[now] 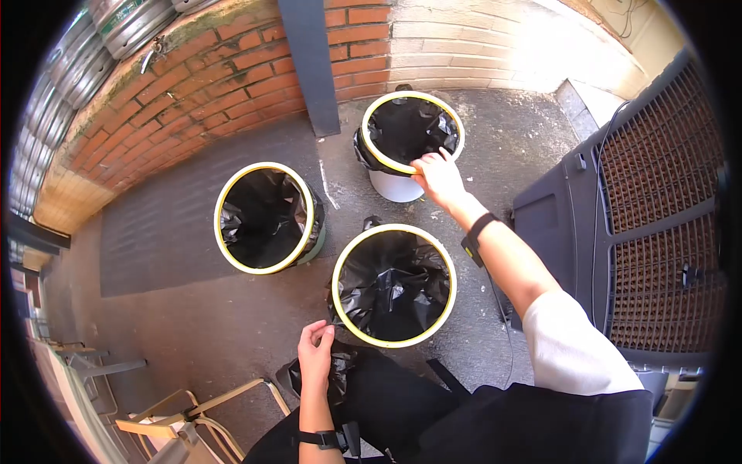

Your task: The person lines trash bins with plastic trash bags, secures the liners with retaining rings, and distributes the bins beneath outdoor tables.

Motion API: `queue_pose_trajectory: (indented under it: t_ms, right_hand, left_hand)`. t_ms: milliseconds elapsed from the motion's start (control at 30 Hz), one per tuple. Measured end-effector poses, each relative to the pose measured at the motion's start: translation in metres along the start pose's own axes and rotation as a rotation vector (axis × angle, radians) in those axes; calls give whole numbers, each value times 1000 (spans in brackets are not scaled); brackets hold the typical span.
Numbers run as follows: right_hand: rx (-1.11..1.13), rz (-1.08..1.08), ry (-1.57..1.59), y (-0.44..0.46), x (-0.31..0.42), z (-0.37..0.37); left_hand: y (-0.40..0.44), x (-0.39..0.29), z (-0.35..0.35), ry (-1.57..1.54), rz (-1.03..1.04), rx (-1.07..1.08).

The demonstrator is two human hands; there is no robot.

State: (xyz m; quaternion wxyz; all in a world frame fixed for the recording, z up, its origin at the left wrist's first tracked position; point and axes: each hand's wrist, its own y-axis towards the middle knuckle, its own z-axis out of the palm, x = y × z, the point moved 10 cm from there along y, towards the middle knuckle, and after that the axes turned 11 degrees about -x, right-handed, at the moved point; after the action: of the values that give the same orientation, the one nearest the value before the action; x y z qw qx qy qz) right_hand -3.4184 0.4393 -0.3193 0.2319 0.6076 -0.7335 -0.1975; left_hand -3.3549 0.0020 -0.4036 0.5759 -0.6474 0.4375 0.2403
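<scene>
Three bins lined with black bags and topped by yellow-white rings stand on the dark floor. My right hand (pixel 439 176) is closed on the near rim of the back bin (pixel 394 186), whose white body shows under its bag. Close to the black-clad lap is the front bin (pixel 454 288), nearest the camera. The left bin (pixel 219 224) stands with nothing touching it. Beside loose black plastic (pixel 340 371), below and left of the front bin, is my left hand (pixel 315 346), its fingers curled; what they hold, if anything, is hidden.
A brick wall (pixel 232 73) and a grey post (pixel 311 69) rise behind the bins. Metal kegs (pixel 81 69) line the upper left. A large dark grilled unit (pixel 564 224) with a cable is at the right. Folding chairs (pixel 154 425) stand at lower left.
</scene>
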Motion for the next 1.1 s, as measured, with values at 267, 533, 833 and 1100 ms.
queue_pose_trajectory:
  t_ms: [267,533,833,1100]
  right_hand:
    - [268,-111,-47,-42,-31,-16]
    - [403,40,-32,-162,-22,-127]
    - [499,335,-114,-218,-59,-168]
    - [218,374,114,-161,-14,-136]
  left_hand:
    - [0,-23,-2,-61,56,-45]
    - [-18,-136,47,344,403,-49]
    - [-76,-178,173,629,651,194]
    - [-96,-145,225,769,597,289]
